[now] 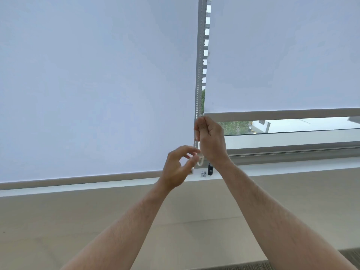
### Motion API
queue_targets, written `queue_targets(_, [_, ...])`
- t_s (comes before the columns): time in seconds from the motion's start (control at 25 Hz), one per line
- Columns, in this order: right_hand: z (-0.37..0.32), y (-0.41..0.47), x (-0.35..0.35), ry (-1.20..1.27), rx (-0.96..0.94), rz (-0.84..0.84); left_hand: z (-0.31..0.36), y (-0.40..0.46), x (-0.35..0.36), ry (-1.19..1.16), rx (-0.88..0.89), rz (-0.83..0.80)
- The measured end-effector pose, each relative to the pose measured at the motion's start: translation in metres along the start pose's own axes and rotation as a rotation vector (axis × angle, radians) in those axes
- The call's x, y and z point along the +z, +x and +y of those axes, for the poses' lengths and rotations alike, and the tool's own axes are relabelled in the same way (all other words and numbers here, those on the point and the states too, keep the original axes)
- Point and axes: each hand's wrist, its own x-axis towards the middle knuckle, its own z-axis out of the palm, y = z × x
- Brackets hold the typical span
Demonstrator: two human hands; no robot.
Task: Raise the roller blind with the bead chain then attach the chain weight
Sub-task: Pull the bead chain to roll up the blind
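My right hand is clamped on the bead chain, which runs straight up from my grip. Its bottom loop hangs just below, where my left hand, fingers apart, is nearer.

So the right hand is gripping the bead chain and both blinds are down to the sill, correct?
Not quite. The right hand does grip the bead chain, but only the left blind reaches the sill; the head view shows the right blind partly raised.
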Motion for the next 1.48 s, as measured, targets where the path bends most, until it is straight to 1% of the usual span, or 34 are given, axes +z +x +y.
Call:
queue_targets(0.12, [0.012, -0.011, 0.001, -0.041, 0.021, -0.005, 0.009, 0.015, -0.012, -0.134, -0.084, 0.181])
queue_targets(0.2, [0.017, -0.017, 0.003, -0.028, 0.042, -0.003, 0.023, 0.036, -0.018, -0.146, -0.082, 0.225])
queue_targets(0.28, [0.023, -0.025, 0.006, -0.023, 0.052, -0.012, 0.04, 0.057, -0.02, -0.142, -0.047, 0.186])
queue_targets(0.44, [0.037, -0.04, 0.008, -0.013, 0.077, -0.051, 0.06, 0.079, -0.014, -0.251, -0.001, 0.11])
queue_targets(0.6, [0.047, -0.049, 0.004, -0.025, 0.093, -0.123, 0.053, 0.076, -0.01, -0.259, -0.036, 0.175])
queue_targets(0.72, [0.049, -0.047, -0.002, 0.083, 0.142, -0.185, 0.047, 0.067, -0.01, -0.218, -0.039, 0.19])
queue_targets(0.76, [0.049, -0.043, -0.005, 0.128, 0.154, -0.167, 0.045, 0.064, -0.01, -0.204, -0.044, 0.186])
queue_targets(0.88, [0.038, -0.021, -0.011, 0.161, 0.177, -0.03, 0.035, 0.049, -0.006, -0.121, -0.05, 0.171])
queue_targets(0.96, [0.022, -0.001, -0.012, 0.171, 0.157, -0.001, 0.026, 0.036, -0.001, -0.065, -0.054, 0.168])
queue_targets(1.08, [-0.011, 0.027, -0.009, 0.189, 0.055, -0.086, 0.016, 0.024, 0.005, -0.076, -0.116, 0.142])
queue_targets(1.16, [-0.031, 0.04, -0.003, 0.192, -0.007, -0.103, 0.013, 0.021, 0.007, -0.082, -0.148, 0.124])
queue_targets(1.24, [-0.042, 0.044, 0.001, 0.139, -0.041, -0.068, 0.013, 0.02, 0.006, -0.069, -0.128, 0.109])
queue_targets(1.36, [-0.041, 0.038, 0.0, 0.074, -0.072, -0.021, 0.012, 0.016, -0.003, -0.075, -0.063, 0.084])
queue_targets(1.4, [-0.04, 0.035, -0.001, 0.074, -0.075, -0.02, 0.014, 0.014, -0.008, -0.084, -0.037, 0.103])
queue_targets(1.48, [-0.037, 0.028, -0.001, 0.075, -0.067, -0.035, 0.02, 0.017, -0.018, -0.1, -0.032, 0.207])
